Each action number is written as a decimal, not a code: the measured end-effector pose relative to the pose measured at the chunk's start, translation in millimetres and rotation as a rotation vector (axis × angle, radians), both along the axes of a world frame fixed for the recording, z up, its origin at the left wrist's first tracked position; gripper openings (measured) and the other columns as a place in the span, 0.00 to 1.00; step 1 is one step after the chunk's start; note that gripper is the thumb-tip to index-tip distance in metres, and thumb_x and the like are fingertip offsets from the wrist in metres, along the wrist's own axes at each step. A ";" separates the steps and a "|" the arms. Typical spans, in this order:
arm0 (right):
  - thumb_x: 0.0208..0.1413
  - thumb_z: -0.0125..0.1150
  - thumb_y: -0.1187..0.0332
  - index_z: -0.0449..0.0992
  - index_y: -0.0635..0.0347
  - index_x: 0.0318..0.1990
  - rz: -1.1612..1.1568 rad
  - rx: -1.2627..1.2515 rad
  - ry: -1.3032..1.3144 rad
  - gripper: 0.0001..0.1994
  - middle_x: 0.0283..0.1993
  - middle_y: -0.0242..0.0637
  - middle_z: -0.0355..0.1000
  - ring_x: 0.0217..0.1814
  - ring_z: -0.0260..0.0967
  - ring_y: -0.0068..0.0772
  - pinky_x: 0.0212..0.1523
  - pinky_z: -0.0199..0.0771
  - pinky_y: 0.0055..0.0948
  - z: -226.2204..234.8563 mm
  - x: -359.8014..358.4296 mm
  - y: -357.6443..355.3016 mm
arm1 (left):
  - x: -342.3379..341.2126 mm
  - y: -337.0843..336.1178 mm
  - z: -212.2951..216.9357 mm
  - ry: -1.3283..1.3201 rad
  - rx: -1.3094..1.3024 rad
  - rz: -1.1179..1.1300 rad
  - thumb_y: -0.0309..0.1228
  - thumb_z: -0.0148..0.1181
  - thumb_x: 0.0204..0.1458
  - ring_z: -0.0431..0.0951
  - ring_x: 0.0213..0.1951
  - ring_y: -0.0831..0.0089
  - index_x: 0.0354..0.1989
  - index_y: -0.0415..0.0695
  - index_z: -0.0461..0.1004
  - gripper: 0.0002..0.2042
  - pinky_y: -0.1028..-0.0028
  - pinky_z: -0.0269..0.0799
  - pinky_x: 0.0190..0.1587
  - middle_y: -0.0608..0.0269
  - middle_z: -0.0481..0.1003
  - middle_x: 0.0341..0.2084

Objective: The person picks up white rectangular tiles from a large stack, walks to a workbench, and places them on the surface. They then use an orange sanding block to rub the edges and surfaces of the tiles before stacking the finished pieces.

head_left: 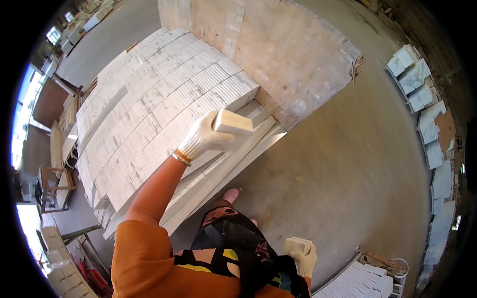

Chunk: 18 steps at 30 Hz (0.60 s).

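My left hand (203, 136), in a white glove, is stretched forward and grips a small pale stone block (232, 122) by its end, just above the near corner of a big stack of white marble tiles (159, 99). My right hand (305, 258), also gloved, is low by my hip and holds a thin bundle of pale tiles (297, 245). Both hands are closed around their pieces. An orange sleeve covers my left upper arm.
A large plywood crate (278, 44) stands behind the tile stack. More stacked white tiles (357, 283) sit at the lower right, and white slabs (427, 109) line the right wall. Wooden frames (52, 186) stand at the left. The floor (338, 174) is grey concrete.
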State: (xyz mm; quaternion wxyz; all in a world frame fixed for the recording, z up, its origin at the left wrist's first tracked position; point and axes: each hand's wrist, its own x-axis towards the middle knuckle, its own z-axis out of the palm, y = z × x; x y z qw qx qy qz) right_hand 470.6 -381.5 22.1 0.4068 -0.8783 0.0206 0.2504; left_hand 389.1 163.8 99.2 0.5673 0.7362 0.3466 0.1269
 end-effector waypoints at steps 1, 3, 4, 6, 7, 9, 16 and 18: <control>0.25 0.74 0.71 0.75 0.61 0.48 -0.011 0.034 0.005 0.32 0.45 0.37 0.76 0.46 0.74 0.36 0.50 0.75 0.34 3.1 0.1 -8.0 | -26.7 -14.6 1.3 -0.079 -0.046 0.080 0.37 0.74 0.39 0.79 0.47 0.68 0.56 0.37 0.71 0.33 0.68 0.75 0.51 0.57 0.79 0.45; 0.25 0.74 0.71 0.75 0.61 0.48 0.101 0.050 -0.063 0.32 0.45 0.37 0.76 0.46 0.74 0.36 0.49 0.75 0.34 -34.3 12.1 -45.2 | -72.5 -46.3 -4.1 -0.234 -0.133 0.248 0.34 0.74 0.39 0.79 0.46 0.68 0.57 0.37 0.71 0.33 0.68 0.76 0.51 0.54 0.78 0.46; 0.25 0.74 0.71 0.75 0.60 0.48 0.163 0.057 -0.093 0.32 0.45 0.37 0.76 0.46 0.75 0.35 0.49 0.76 0.34 -51.1 19.2 -61.8 | -88.0 -60.5 -5.5 -0.364 -0.214 0.337 0.32 0.73 0.40 0.79 0.46 0.69 0.56 0.37 0.72 0.31 0.68 0.76 0.51 0.56 0.78 0.46; 0.26 0.73 0.70 0.75 0.62 0.49 0.257 0.040 -0.053 0.32 0.44 0.37 0.77 0.46 0.76 0.35 0.50 0.75 0.34 -39.6 31.5 -62.3 | -126.6 -86.9 -10.4 -0.616 -0.373 0.526 0.28 0.70 0.44 0.79 0.46 0.69 0.56 0.38 0.72 0.27 0.69 0.76 0.51 0.59 0.79 0.46; 0.27 0.73 0.70 0.75 0.63 0.50 0.311 0.030 -0.028 0.33 0.44 0.38 0.77 0.46 0.76 0.35 0.50 0.75 0.33 -30.2 34.1 -58.2 | -141.9 -95.4 -15.4 -0.703 -0.285 0.638 0.27 0.67 0.49 0.79 0.45 0.69 0.55 0.41 0.73 0.22 0.68 0.77 0.50 0.61 0.79 0.44; 0.27 0.72 0.70 0.74 0.63 0.51 0.377 0.100 -0.056 0.34 0.45 0.38 0.77 0.46 0.76 0.35 0.51 0.75 0.33 -30.9 42.8 -59.8 | -170.7 -109.6 -11.6 -0.826 -0.448 0.839 0.28 0.67 0.50 0.79 0.45 0.68 0.53 0.43 0.74 0.20 0.66 0.78 0.49 0.62 0.79 0.43; 0.28 0.72 0.71 0.72 0.65 0.55 0.665 0.100 -0.125 0.37 0.47 0.39 0.76 0.47 0.76 0.35 0.52 0.75 0.32 -61.1 73.9 -68.3 | -275.4 -252.7 9.7 -1.166 -0.568 0.898 0.33 0.66 0.53 0.80 0.46 0.63 0.48 0.43 0.75 0.15 0.60 0.77 0.52 0.61 0.79 0.44; 0.28 0.73 0.71 0.72 0.66 0.55 0.745 0.096 -0.090 0.37 0.47 0.39 0.76 0.47 0.75 0.34 0.51 0.75 0.32 -50.5 61.7 -53.8 | -306.8 -318.5 -4.2 -1.206 -0.613 1.002 0.33 0.71 0.48 0.79 0.46 0.62 0.51 0.43 0.74 0.21 0.60 0.77 0.52 0.61 0.80 0.44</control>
